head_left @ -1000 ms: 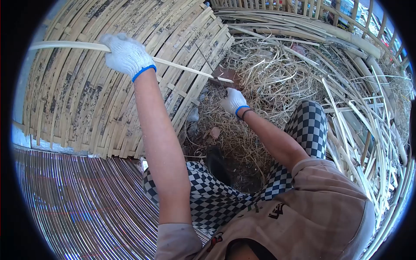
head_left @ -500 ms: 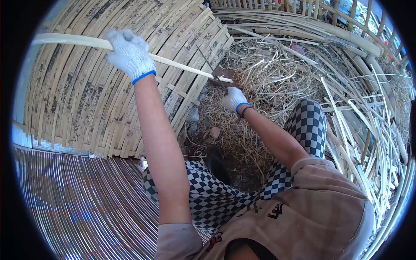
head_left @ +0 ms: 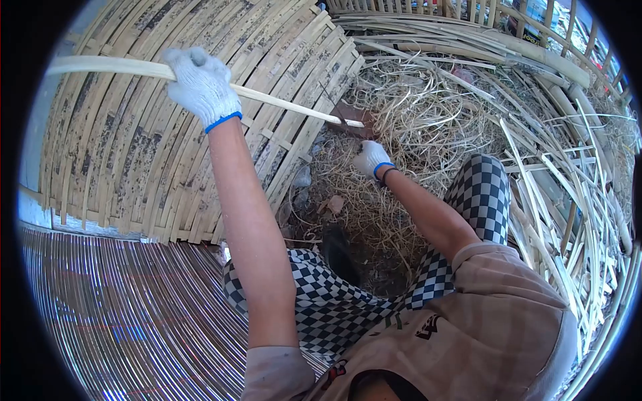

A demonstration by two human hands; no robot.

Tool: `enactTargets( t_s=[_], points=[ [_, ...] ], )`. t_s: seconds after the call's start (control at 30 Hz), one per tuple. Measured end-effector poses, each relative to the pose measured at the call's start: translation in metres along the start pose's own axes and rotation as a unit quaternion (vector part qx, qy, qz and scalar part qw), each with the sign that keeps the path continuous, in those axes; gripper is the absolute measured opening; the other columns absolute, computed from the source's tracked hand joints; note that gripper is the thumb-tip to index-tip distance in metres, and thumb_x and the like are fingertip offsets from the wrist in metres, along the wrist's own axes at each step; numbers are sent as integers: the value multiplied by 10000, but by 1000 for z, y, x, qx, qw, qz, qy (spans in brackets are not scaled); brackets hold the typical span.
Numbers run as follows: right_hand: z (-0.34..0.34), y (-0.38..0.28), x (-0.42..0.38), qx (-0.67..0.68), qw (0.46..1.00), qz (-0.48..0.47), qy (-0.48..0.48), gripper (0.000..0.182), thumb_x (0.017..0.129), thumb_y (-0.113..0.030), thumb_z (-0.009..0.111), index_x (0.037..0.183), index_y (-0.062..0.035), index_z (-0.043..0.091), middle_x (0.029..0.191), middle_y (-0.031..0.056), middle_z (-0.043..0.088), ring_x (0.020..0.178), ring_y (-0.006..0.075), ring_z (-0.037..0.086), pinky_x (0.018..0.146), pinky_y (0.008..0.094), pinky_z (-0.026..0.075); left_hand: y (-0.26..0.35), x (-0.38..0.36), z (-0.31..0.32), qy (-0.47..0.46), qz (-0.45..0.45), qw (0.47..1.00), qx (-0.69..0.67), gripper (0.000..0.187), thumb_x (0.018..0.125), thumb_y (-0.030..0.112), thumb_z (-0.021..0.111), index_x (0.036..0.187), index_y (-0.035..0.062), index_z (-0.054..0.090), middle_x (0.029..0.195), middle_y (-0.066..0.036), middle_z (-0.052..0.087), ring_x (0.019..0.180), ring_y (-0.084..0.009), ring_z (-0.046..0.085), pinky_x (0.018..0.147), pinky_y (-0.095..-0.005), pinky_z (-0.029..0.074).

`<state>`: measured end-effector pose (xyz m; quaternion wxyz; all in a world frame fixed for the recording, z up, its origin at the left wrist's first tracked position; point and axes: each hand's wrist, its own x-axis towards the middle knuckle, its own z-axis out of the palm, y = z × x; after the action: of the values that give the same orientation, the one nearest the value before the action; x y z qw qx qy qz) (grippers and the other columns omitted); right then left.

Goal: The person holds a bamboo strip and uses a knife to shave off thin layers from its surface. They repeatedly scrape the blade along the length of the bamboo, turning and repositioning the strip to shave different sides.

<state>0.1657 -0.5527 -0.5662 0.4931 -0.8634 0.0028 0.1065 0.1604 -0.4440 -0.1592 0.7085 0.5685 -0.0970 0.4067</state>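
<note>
Up at the left, my left hand (head_left: 204, 87) in a white glove with a blue cuff is closed around a long pale bamboo strip (head_left: 281, 103). The strip slants down to the right, its far end over a reddish-brown block (head_left: 364, 119). My right hand (head_left: 372, 159), gloved too, is closed low beside that end. A thin dark knife blade (head_left: 332, 101) reaches up-left from near this hand and crosses close to the strip's tip. The knife's handle is mostly hidden by the glove.
A woven bamboo panel (head_left: 134, 134) stands at the left, above ribbed, shiny sheeting (head_left: 127, 301). Curly shavings (head_left: 435, 113) cover the ground ahead. Split bamboo strips (head_left: 555, 220) pile up at the right, and thicker poles (head_left: 535, 53) lie behind.
My right hand has moved slightly right and down, and the knife blade has shifted right with it. My left hand and the strip are nearly unmoved.
</note>
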Motion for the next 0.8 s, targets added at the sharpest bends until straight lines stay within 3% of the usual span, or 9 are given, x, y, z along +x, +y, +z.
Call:
enactTargets(
  t_s=[0.13, 0.2, 0.3, 0.4, 0.5, 0.6, 0.63, 0.73, 0.8],
  points=[
    [-32, -75, -30, 31, 992, -109, 57, 327, 832, -181, 647, 1093, 13, 682, 892, 277, 713, 922, 454, 706, 806, 465, 568, 0, 5, 1, 45, -16, 999, 24, 411, 1036, 338, 536, 722, 98, 424, 623, -13, 352, 468, -118, 257, 443, -326, 200],
    [-52, -112, -50, 68, 986, -144, 41, 373, 849, -243, 653, 1168, -55, 690, 1092, 264, 722, 1057, 457, 679, 918, 498, 556, 2, 2, 7, 82, -8, 996, 17, 400, 1034, 352, 542, 755, 82, 444, 660, -26, 391, 475, -128, 287, 448, -334, 207],
    [-29, -102, -42, 135, 970, -182, 93, 273, 837, -181, 627, 1029, 6, 679, 867, 262, 709, 837, 457, 685, 775, 469, 553, -5, 9, 7, 92, -2, 996, -9, 378, 1035, 368, 550, 830, 61, 470, 717, -46, 451, 490, -145, 334, 455, -338, 223],
    [-1, -36, -32, 95, 993, -30, 59, 261, 844, -169, 623, 1040, -11, 694, 854, 253, 714, 823, 430, 700, 760, 460, 552, -9, 6, 3, 98, 25, 995, 17, 383, 1037, 382, 571, 928, 20, 515, 750, -70, 500, 525, -157, 392, 484, -343, 325],
    [10, -8, -5, 99, 994, 15, -35, 362, 842, -230, 671, 1127, -11, 707, 1010, 272, 737, 981, 410, 724, 880, 459, 568, -2, 7, 2, 143, 5, 989, 25, 411, 1034, 406, 578, 972, 2, 535, 769, -79, 517, 544, -167, 415, 525, -361, 396],
    [-21, -55, -22, 104, 992, 4, -73, 359, 836, -204, 661, 1105, 30, 701, 1001, 302, 727, 986, 408, 726, 888, 464, 566, 0, 9, -2, 168, -16, 985, 36, 419, 1030, 423, 577, 983, 8, 538, 785, -83, 520, 548, -175, 416, 546, -369, 414],
    [-29, -72, -35, 84, 995, -52, 5, 362, 835, -215, 660, 1122, 0, 706, 1002, 276, 736, 985, 417, 721, 885, 475, 566, 0, 10, -1, 169, -17, 984, 45, 419, 1029, 426, 577, 987, 11, 539, 790, -85, 521, 548, -177, 415, 550, -369, 418],
    [-38, -97, -44, 80, 978, -183, 66, 285, 842, -197, 624, 1039, -1, 685, 859, 258, 711, 864, 412, 717, 774, 460, 556, 3, 9, 6, 190, -34, 981, 2, 415, 1032, 421, 575, 998, 9, 537, 782, -76, 521, 550, -175, 416, 550, -373, 416],
    [-35, -84, -45, 73, 986, -131, 66, 275, 851, -216, 625, 1019, -8, 691, 858, 233, 720, 875, 418, 717, 789, 454, 560, -5, 14, 0, 151, -24, 988, -4, 411, 1033, 416, 576, 1002, 8, 533, 781, -74, 527, 542, -172, 416, 533, -364, 402]
  ],
)
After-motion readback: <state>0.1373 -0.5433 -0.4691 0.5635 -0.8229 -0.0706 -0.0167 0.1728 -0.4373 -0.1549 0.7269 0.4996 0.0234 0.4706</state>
